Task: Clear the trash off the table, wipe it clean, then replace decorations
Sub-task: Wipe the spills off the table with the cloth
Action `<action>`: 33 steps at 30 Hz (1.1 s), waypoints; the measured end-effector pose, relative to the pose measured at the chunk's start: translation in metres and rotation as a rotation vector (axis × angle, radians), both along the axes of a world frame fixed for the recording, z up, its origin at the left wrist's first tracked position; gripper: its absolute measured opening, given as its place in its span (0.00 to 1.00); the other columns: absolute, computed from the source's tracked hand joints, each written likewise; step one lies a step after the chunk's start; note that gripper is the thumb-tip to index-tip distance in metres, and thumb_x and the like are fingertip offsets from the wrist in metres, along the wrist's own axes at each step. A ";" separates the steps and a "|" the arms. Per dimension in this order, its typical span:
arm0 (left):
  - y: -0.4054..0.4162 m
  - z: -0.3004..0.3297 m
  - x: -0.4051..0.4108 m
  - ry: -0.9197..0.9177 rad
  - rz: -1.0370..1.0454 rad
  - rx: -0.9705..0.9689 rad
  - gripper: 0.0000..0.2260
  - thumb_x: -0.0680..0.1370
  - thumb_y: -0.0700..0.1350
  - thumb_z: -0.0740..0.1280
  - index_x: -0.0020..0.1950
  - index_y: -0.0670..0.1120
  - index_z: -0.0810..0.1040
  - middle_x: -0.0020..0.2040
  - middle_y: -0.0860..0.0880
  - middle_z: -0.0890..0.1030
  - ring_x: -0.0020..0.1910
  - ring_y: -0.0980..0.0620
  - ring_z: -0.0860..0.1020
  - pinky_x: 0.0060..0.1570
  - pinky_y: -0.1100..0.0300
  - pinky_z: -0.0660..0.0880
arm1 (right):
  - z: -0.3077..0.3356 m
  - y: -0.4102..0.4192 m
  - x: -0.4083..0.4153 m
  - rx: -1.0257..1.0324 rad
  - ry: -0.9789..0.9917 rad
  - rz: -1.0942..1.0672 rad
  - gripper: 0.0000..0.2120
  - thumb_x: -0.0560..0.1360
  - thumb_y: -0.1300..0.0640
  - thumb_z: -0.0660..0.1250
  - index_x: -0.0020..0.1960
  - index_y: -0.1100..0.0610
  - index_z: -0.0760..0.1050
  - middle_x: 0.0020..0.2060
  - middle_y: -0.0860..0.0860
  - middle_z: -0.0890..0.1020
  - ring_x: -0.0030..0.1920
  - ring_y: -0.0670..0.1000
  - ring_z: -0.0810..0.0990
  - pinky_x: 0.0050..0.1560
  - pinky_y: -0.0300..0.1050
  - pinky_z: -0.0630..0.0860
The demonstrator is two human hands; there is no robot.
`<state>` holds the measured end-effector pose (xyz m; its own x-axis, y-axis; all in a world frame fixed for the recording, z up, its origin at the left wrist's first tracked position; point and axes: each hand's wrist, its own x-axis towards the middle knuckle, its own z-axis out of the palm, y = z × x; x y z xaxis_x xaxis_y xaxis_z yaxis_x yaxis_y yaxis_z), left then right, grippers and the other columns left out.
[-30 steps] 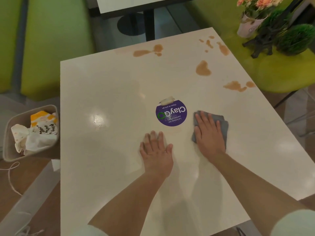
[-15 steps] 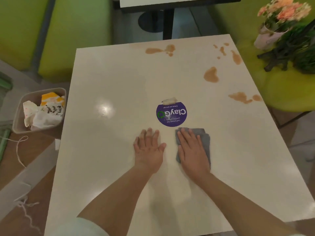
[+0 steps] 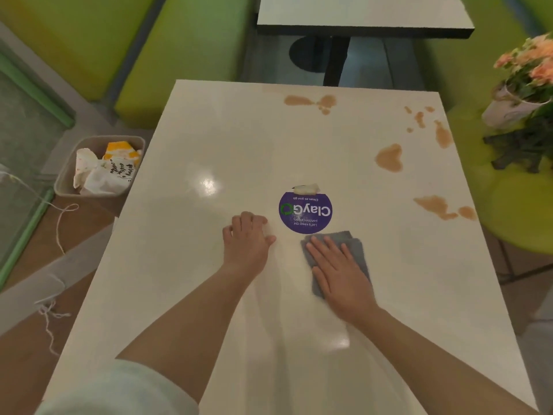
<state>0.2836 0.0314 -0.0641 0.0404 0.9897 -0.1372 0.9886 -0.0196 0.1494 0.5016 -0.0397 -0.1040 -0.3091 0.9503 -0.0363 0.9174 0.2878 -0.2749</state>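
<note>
We had the right hand flat, fingers straight, pressing the grey cloth onto the worktop, just on the near side of the round purple sticker; it held nothing in a curl, only palm pressure; the left hand rested on the bare worktop to the left of the sticker, fingers bent at the knuckles, gripping nothing as far as we could tell; the trash looked already cleared: crumpled wrappers sat in the bin beside the left edge; we judged the wiping barely started, since every brown spill was untouched: one pair at the far edge, a scatter at the far right corner, a heart-shaped blot, and a streak near the right edge; all lay well beyond the cloth; to do the step well we'd have kept the palm flat over the folded cloth, swept outward to the nearest streak first, pulled each spill toward the middle rather than off the edge onto the green seat, and refolded to a clean face once it soaked; a pale scrap at the sticker's far rim could have been residue or tape, we couldn't tell; the decorations, a pot of pink flowers and a dark stand, waited on the seat to the right, off the worktop, not yet replaced.
</note>
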 end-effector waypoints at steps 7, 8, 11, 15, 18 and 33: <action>0.014 -0.002 0.000 -0.049 0.179 -0.256 0.32 0.80 0.62 0.58 0.79 0.53 0.49 0.79 0.49 0.47 0.78 0.46 0.44 0.74 0.48 0.48 | 0.005 0.067 -0.012 -0.029 0.023 -0.311 0.31 0.79 0.48 0.37 0.80 0.55 0.53 0.79 0.49 0.55 0.79 0.51 0.50 0.76 0.51 0.43; 0.015 -0.002 0.000 -0.054 0.188 -0.268 0.32 0.80 0.62 0.58 0.79 0.54 0.49 0.79 0.49 0.46 0.78 0.46 0.43 0.74 0.48 0.47 | 0.004 0.065 -0.021 -0.035 0.030 -0.236 0.31 0.79 0.48 0.38 0.80 0.55 0.52 0.79 0.49 0.54 0.79 0.50 0.49 0.76 0.50 0.42; 0.018 -0.001 -0.002 -0.061 0.220 -0.316 0.34 0.79 0.63 0.59 0.79 0.56 0.48 0.79 0.51 0.45 0.78 0.48 0.42 0.74 0.48 0.47 | 0.002 0.057 -0.018 -0.056 0.062 -0.021 0.28 0.81 0.48 0.39 0.80 0.51 0.52 0.79 0.45 0.52 0.78 0.44 0.44 0.77 0.46 0.40; 0.018 0.000 0.000 -0.077 0.228 -0.365 0.33 0.80 0.62 0.58 0.79 0.56 0.45 0.79 0.51 0.41 0.78 0.48 0.38 0.75 0.48 0.44 | 0.002 0.086 0.019 -0.053 0.050 -0.154 0.28 0.80 0.48 0.40 0.79 0.52 0.54 0.78 0.47 0.56 0.78 0.46 0.49 0.76 0.47 0.42; 0.018 0.000 0.002 -0.066 0.231 -0.365 0.33 0.80 0.61 0.57 0.79 0.55 0.44 0.79 0.51 0.41 0.78 0.47 0.37 0.75 0.47 0.43 | 0.005 0.099 0.002 -0.050 0.007 -0.283 0.27 0.81 0.52 0.44 0.80 0.55 0.53 0.79 0.49 0.55 0.79 0.51 0.50 0.77 0.53 0.45; 0.018 -0.001 -0.001 -0.060 0.231 -0.341 0.33 0.79 0.62 0.58 0.79 0.57 0.47 0.79 0.52 0.44 0.78 0.48 0.41 0.75 0.48 0.47 | 0.003 0.075 -0.039 -0.017 0.051 -0.138 0.29 0.80 0.51 0.40 0.79 0.55 0.56 0.78 0.50 0.57 0.79 0.50 0.51 0.76 0.50 0.42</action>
<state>0.2826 0.0496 -0.0654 -0.1594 0.8720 -0.4628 0.9506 0.2620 0.1664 0.4624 0.0353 -0.1007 -0.1777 0.9832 -0.0407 0.9327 0.1551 -0.3256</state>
